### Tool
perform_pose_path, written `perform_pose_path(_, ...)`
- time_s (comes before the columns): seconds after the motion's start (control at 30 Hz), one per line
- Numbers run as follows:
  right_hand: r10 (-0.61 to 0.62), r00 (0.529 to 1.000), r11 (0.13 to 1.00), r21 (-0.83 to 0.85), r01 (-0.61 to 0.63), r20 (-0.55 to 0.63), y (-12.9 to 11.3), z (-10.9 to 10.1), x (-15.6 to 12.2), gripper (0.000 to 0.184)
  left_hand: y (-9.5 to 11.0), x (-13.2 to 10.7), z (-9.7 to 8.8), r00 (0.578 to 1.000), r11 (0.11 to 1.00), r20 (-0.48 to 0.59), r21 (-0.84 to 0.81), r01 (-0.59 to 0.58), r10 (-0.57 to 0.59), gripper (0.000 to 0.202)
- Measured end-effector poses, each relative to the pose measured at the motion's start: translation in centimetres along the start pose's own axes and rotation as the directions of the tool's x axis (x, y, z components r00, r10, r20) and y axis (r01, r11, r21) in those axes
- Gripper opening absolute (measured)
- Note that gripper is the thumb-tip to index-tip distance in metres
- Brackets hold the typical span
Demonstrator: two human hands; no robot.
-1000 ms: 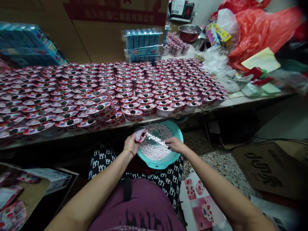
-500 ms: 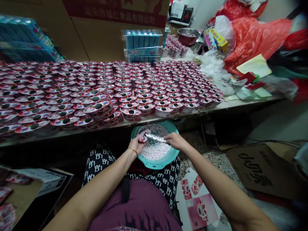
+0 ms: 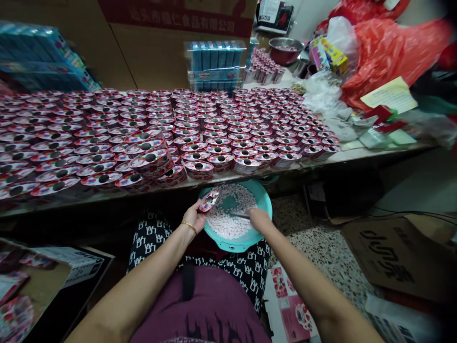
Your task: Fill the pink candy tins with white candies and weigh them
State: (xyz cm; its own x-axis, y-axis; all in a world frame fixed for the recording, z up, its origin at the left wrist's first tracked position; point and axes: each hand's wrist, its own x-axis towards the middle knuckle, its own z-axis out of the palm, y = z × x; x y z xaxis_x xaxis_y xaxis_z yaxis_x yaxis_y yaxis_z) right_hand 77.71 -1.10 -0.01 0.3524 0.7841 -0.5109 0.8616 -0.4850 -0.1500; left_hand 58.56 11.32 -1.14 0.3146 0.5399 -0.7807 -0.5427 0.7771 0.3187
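Observation:
In my left hand (image 3: 194,216) is a small pink-and-red printed box (image 3: 209,200) with a round hole in its face. It is tilted over the left rim of a turquoise basin (image 3: 264,200). Small white candy-like pieces (image 3: 228,225) fill much of the basin, with a patch of bare bottom among them. My right hand (image 3: 260,220) grips a narrow metal scoop (image 3: 240,215), whose far end lies low over the pieces. Whether its tip touches them I cannot tell.
Rows of similar boxes (image 3: 221,159) cover the table, some stacked. Blue packs (image 3: 217,59) and a large carton (image 3: 153,52) stand behind. Red plastic bags (image 3: 389,57) lie at right. An open carton (image 3: 46,281) sits at lower left, another carton (image 3: 389,252) on the floor.
The scoop, loaded with a row of white pieces at the box's hole before, has moved away from the box and down over the basin. My left hand shifted slightly left with the box.

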Motion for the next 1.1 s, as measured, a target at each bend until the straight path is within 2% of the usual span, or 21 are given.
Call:
perform_pose_path(0.1,-0.059,0.998,0.996,0.075,0.056,0.032,-2.1,4.4,1.3,0.032,1.1,-0.3,-0.8,0.998,0.998,-0.025,0.029,-0.059,0.060,0.012)
perform_pose_path(0.2,-0.085,0.996,0.982,0.171,0.076,0.041,-2.3,5.7,1.8,0.033,1.7,-0.5,-1.3,0.996,0.997,-0.050,0.030,-0.077,0.079,0.012)
perform_pose_path(0.3,-0.080,0.996,0.971,0.229,0.068,0.043,0.1,4.2,1.3,0.034,1.6,-0.5,-1.2,0.997,0.997,-0.037,0.034,-0.071,0.072,0.013)
perform_pose_path(0.43,-0.095,0.995,0.939,0.330,0.092,-0.009,3.2,0.0,-0.9,0.035,0.3,-0.6,-0.6,0.996,0.993,0.016,0.081,-0.084,0.083,0.013)
perform_pose_path(0.53,-0.144,0.987,0.886,0.435,0.163,-0.077,3.0,-2.8,-2.3,0.033,-1.0,-0.7,0.1,0.997,0.988,0.030,0.137,-0.070,0.066,0.013)
perform_pose_path(0.6,-0.164,0.982,0.876,0.443,0.190,-0.095,2.3,-3.8,-2.6,0.032,-1.7,-0.9,0.6,0.998,0.985,0.028,0.166,-0.052,0.048,0.013)
perform_pose_path(0.73,-0.140,0.987,0.872,0.463,0.158,-0.074,2.1,-3.2,-2.2,0.033,-2.0,-1.2,1.1,0.994,0.973,0.052,0.206,-0.101,0.093,0.010)
perform_pose_path(0.83,-0.076,0.995,0.905,0.415,0.097,-0.067,3.0,-1.4,-2.0,0.033,-1.6,-1.2,1.0,0.968,0.936,0.028,0.251,-0.248,0.249,0.008)
perform_pose_path(0.93,-0.057,0.988,0.957,0.274,0.096,-0.145,3.2,0.3,-2.0,0.031,-1.1,-0.9,0.6,0.934,0.899,-0.002,0.272,-0.342,0.356,0.012)
perform_pose_path(1.03,-0.136,0.955,0.955,0.220,0.196,-0.262,1.7,0.8,-1.9,0.035,-0.6,-0.6,0.0,0.951,0.922,0.014,0.240,-0.302,0.308,0.009)
perform_pose_path(1.1,-0.234,0.905,0.910,0.246,0.332,-0.356,-0.2,0.3,-1.8,0.041,-0.5,-0.8,-0.3,0.980,0.962,0.062,0.192,-0.196,0.187,0.008)
